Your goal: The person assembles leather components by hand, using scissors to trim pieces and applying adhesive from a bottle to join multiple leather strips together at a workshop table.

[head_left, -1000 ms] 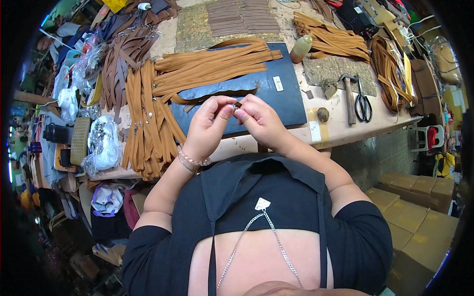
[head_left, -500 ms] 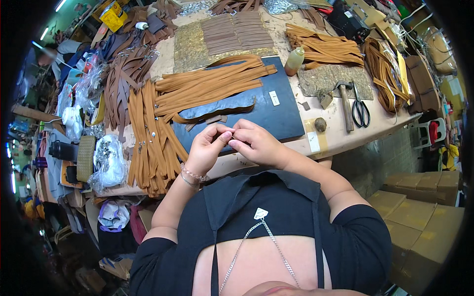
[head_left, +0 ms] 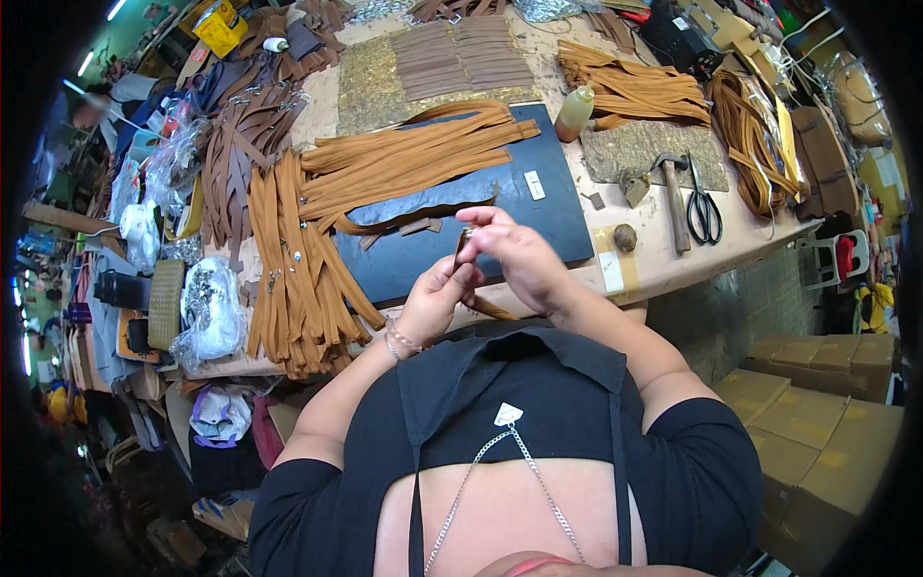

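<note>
My left hand is closed in a pinch on a tan zipper strip, whose loose length shows below my right hand. My right hand is closed at the strip's upper end, where a small shiny metal bit shows between thumb and fingers; its exact shape is too small to tell. Both hands are over the near edge of a dark blue board. On this board lie a pile of tan zippers, a single curved strip and a few small brown leather pieces.
More tan zippers hang over the table's near edge at left. A hammer, black-handled scissors, a glue bottle and a round lump are at right. Brown straps lie at far left, cardboard boxes at lower right.
My hands were together at the fingertips; the right has risen and turned, and the left has dropped slightly. The tan strip now shows between and below them.
</note>
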Motion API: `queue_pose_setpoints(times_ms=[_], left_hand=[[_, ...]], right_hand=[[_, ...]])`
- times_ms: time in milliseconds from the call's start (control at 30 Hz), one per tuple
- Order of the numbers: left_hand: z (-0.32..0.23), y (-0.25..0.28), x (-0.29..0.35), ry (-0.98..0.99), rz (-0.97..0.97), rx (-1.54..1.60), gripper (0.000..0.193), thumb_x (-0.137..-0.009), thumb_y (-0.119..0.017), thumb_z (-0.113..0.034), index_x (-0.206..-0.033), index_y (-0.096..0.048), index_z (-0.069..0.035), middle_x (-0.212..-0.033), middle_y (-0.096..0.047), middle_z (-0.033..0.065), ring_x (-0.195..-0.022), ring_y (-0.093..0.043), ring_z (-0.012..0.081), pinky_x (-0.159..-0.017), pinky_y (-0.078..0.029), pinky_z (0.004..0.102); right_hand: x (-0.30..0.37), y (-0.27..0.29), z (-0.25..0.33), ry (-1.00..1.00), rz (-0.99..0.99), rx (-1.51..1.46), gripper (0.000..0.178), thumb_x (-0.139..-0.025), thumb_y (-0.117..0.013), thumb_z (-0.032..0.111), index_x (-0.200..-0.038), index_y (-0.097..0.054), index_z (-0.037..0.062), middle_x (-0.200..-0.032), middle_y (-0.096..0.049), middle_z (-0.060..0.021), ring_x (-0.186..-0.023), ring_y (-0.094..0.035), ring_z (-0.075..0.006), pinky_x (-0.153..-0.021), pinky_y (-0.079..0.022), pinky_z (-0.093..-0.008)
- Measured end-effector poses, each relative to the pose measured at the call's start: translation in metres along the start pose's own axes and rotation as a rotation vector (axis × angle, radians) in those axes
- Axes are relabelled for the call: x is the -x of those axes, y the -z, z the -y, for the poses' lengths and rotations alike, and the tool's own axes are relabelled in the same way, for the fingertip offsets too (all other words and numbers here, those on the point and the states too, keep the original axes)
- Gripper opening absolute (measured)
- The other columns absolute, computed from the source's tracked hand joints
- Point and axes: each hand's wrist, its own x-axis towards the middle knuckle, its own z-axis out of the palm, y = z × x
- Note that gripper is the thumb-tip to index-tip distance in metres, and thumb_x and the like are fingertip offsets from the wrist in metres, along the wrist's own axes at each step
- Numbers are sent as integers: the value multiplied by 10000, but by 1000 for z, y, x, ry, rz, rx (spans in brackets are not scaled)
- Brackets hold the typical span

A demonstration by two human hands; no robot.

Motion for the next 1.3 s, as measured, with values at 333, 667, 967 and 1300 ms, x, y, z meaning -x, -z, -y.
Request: queue_pose_setpoints(times_ms=[333, 667, 967, 1300], left_hand=[[16, 46, 40, 118, 94, -639, 214, -993, -489, -183, -893, -611, -40, -758, -523, -45, -665, -451, 57, -632, -414, 228], [-160, 37, 56, 3, -146, -864, 185, -943, -599, -152, -1034, -603, 9, -814, -523, -39, -743, -439, 40, -654, -395, 208], [-100, -7, 14, 163, 79, -667, 194, -948, -589, -202, -929, -599, -9, -746, -527, -27, -692, -467, 54, -612, -400, 222], [-66, -17, 6, 190, 29, -427, 192, -967, -558, -189, -987, -608, -5, -808, -610, -2, -737, -542, 59, -686, -460, 218]], right_hand=[[0, 83, 99, 502, -461, -493, 195, -954, -483, 149, -800, -576, 74, -1106, -577, 1, -1034, -500, -133, -869, -369, -293], [-1, 115, -3, 150, -234, 1354, 256, -856, -669, 227, -1053, -679, 64, -886, -626, -112, -831, -587, -272, -758, -472, -353], [11, 25, 24, -68, -4, 94, 408, -891, -659, 156, -1269, -549, 53, -934, -586, -9, -850, -546, -82, -768, -454, -236], [10, 20, 8, -107, 31, 122, 326, -889, -631, 46, -1201, -535, 27, -888, -598, -13, -870, -572, -82, -818, -478, -231]])
